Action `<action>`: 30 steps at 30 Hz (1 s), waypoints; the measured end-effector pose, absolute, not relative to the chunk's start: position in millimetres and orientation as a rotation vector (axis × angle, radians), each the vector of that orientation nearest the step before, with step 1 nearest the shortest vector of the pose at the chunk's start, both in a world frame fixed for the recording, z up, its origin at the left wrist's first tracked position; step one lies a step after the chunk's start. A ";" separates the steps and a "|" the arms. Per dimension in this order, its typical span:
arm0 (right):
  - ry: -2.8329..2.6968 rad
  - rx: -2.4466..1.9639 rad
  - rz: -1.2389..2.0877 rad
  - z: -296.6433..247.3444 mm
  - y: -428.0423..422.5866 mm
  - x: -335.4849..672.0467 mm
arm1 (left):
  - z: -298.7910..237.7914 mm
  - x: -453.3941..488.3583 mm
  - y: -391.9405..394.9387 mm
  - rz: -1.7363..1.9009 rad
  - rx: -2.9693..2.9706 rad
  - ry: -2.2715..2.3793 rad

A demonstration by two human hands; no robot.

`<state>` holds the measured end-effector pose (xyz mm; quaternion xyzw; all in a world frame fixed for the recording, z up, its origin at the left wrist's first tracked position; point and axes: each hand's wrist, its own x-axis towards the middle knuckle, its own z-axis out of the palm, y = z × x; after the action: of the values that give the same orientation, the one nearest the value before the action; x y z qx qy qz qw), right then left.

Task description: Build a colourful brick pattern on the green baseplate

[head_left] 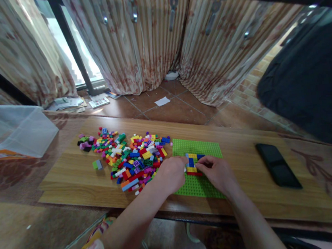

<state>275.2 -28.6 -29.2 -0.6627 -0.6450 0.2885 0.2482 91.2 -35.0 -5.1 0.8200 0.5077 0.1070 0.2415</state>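
Head view: the brick build is sitting on the green baseplate; left hand is crowding its eight o'clock, right hand its four, finger grips I can't tell. Lopsided pressing could be popping it loose.

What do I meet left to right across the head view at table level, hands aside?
Clear bin → loose bricks → green plate → phone. The wooden board is left out: it runs under the bricks, plate and phone.
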 end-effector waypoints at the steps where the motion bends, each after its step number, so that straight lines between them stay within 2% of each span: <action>1: -1.753 -1.807 0.786 -29.8 -28.0 275.5 | -5.1 91.2 -35.0 0.294 2.239 1.392; 14: -1.744 -1.843 0.773 -24.8 -26.6 271.8 | -3.8 91.1 -34.6 0.333 2.238 1.387; 21: -1.581 -1.738 0.904 -27.6 -24.5 284.0 | 5.1 81.9 -29.6 0.385 2.146 1.425; 30: -1.657 -1.748 0.539 -12.4 -27.0 271.1 | 4.3 80.3 -30.3 0.423 2.127 1.439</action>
<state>271.1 -27.0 -12.4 -0.6684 -0.6337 0.2061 0.3304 80.3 -30.3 4.3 0.7876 0.5331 0.1566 0.2663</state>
